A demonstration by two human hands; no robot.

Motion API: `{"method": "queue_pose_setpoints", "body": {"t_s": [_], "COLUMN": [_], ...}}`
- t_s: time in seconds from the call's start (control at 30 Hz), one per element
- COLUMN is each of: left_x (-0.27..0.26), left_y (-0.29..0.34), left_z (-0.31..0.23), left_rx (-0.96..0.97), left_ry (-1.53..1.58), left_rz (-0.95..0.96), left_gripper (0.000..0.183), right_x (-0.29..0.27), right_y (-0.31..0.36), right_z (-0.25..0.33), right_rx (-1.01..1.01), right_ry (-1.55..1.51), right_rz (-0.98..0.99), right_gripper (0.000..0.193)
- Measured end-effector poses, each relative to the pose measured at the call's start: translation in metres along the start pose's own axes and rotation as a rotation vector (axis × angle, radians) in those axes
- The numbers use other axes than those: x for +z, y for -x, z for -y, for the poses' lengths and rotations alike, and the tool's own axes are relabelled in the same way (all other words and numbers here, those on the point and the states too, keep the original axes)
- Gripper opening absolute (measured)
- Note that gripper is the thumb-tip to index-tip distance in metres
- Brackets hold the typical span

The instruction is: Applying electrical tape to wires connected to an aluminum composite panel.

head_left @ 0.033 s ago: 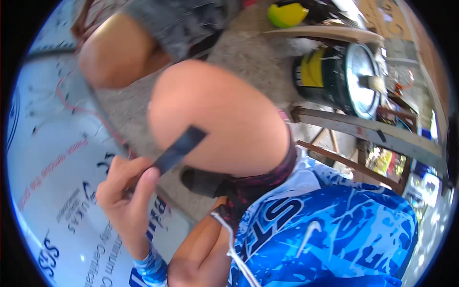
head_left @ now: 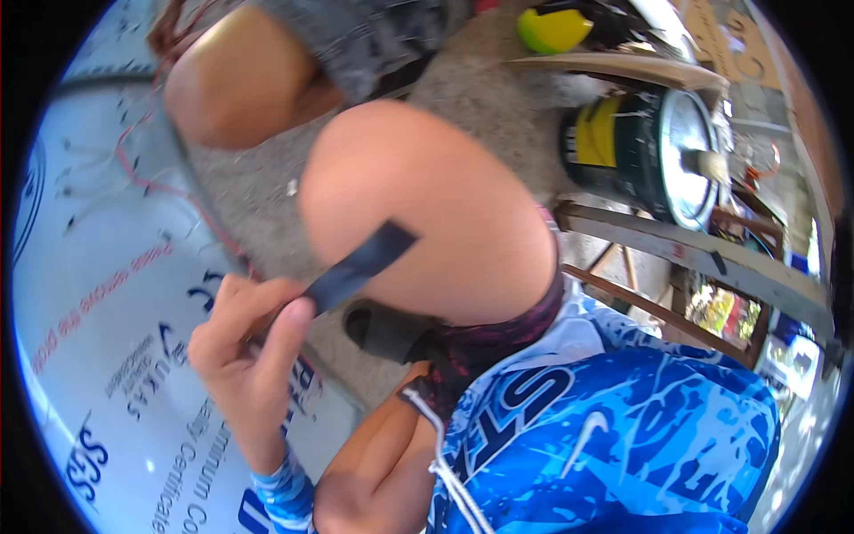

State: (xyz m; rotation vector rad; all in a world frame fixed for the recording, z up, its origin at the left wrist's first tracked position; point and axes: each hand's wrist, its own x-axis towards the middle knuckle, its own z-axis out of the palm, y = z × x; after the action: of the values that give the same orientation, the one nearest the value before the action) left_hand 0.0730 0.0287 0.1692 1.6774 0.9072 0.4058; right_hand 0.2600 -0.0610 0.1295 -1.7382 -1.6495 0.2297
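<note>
My left hand (head_left: 249,351) is raised at the left, over a large pale blue panel (head_left: 89,209) with printed film on it. Thumb and fingers pinch one end of a short, flat black strip (head_left: 363,265). The strip's free end points up and to the right, in front of my bare raised knee (head_left: 400,169). It looks thin and slightly flexible, and I cannot tell its material. The other fingers are curled in. My right hand does not show.
Another person's bent knee (head_left: 240,80) is at the upper left, beside red wire (head_left: 182,205) lying across the panel. A dark green drum (head_left: 636,151) with a silver lid stands at the upper right, near a metal frame bar (head_left: 694,245). A yellow-green object (head_left: 553,31) sits beyond.
The whole view has shifted slightly, so the surroundings sit a little farther right. My left hand keeps the same pinch on the black strip, with almost no change of pose.
</note>
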Motion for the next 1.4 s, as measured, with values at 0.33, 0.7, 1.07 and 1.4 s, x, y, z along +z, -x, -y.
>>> {"method": "queue_pose_setpoints", "body": {"t_s": [0.33,0.7,1.07,1.4], "left_x": [0.004,0.049,0.057,0.053], "left_y": [0.007,0.008,0.005,0.006], "left_z": [-0.005,-0.027,-0.024,-0.032], "left_rx": [-0.065,0.377,0.313,0.329], "left_ry": [0.213,0.13,0.2,0.251], "left_rz": [-0.045,-0.014,-0.101,-0.122], "left_gripper": [0.017,0.026,0.013,0.011], "right_x": [0.022,0.214,0.342,0.35], "right_y": [0.033,-0.093,-0.131,-0.136], "right_z": [-0.026,-0.097,-0.059,-0.047], "right_rx": [0.714,1.383,2.254,3.414], "right_ry": [-0.273,-0.588,-0.675,-0.505], "right_rz": [0.408,1.142,1.64,0.496], "right_gripper": [0.017,0.021,0.025,0.012]}}
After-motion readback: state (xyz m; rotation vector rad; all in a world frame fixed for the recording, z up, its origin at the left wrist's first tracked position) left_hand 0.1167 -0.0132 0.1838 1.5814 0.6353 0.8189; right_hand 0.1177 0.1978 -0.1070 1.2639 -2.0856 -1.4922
